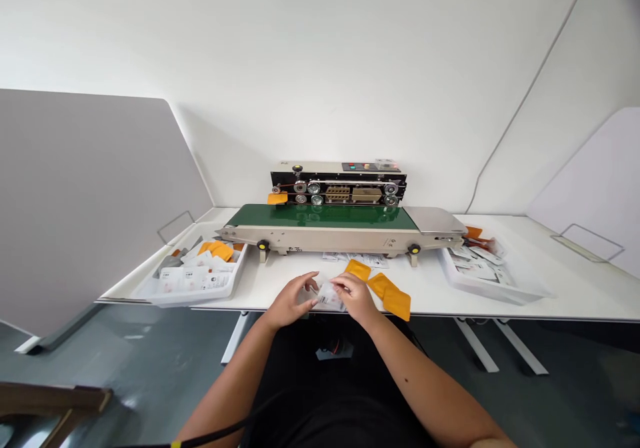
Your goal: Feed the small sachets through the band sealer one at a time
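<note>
A small white printed packet (329, 296) lies at the front edge of the table between my hands. My right hand (354, 295) pinches its right side with thumb and fingers. On its left, my left hand (294, 300) is open, fingers and thumb apart, the thumb tip close to the packet. Beside my right hand are several flat orange packets (398, 303), partly overlapping. More white printed packets (373, 260) lie behind, half hidden under the conveyor.
A band sealing machine (340, 188) with a green conveyor belt (320, 217) stands behind my hands, an orange packet (277, 199) at its left end. White bins of packets stand left (195, 296) and right (520, 295). Grey panels (90, 195) flank the table.
</note>
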`<state>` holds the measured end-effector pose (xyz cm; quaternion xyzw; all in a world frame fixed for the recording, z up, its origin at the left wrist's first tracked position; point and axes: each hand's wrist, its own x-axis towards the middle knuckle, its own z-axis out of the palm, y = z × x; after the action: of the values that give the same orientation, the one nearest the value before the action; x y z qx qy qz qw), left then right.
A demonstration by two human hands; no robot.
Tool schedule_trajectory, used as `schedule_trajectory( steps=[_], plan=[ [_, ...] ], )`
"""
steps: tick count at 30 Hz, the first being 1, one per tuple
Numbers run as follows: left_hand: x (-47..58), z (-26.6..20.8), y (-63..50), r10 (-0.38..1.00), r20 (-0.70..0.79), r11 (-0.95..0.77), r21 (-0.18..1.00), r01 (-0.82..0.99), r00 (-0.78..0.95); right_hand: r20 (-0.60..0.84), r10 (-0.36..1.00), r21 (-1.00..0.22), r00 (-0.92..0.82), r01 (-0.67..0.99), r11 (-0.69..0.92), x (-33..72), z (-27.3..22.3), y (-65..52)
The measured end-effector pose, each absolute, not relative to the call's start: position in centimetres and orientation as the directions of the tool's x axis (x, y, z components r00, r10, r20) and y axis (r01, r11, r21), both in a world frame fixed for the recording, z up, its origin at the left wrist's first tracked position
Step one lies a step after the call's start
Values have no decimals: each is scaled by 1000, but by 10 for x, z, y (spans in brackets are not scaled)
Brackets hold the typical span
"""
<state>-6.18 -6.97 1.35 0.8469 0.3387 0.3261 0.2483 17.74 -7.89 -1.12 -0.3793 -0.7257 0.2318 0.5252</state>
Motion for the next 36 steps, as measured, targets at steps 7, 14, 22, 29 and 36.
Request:
schedule_trajectory(
  steps=[7, 14, 22, 29, 36],
  plan=[
    [-60, 4, -66, 832, 233, -476, 765, 433, 503, 324, 908, -876, -267, 278, 394, 161, -12, -71],
    [-66, 2, -65, 877, 290, -428, 833, 351, 383, 219, 851, -677, -478, 553, 485, 193, 22, -76],
    [-66, 6, -65, 843, 375, -512, 777, 365, 384, 546, 781, -832, 301, 86, 549, 298, 126, 2],
    [-68, 4, -65, 845, 378, -517, 756, 400, 379, 250, 625, -927, 740, -4, 376, 382, 145, 78],
    [-68, 3, -64, 834, 388, -536, 737, 411, 391, -25, 830, -989, 558, -136, 61, 356, 127, 102]
  ],
)
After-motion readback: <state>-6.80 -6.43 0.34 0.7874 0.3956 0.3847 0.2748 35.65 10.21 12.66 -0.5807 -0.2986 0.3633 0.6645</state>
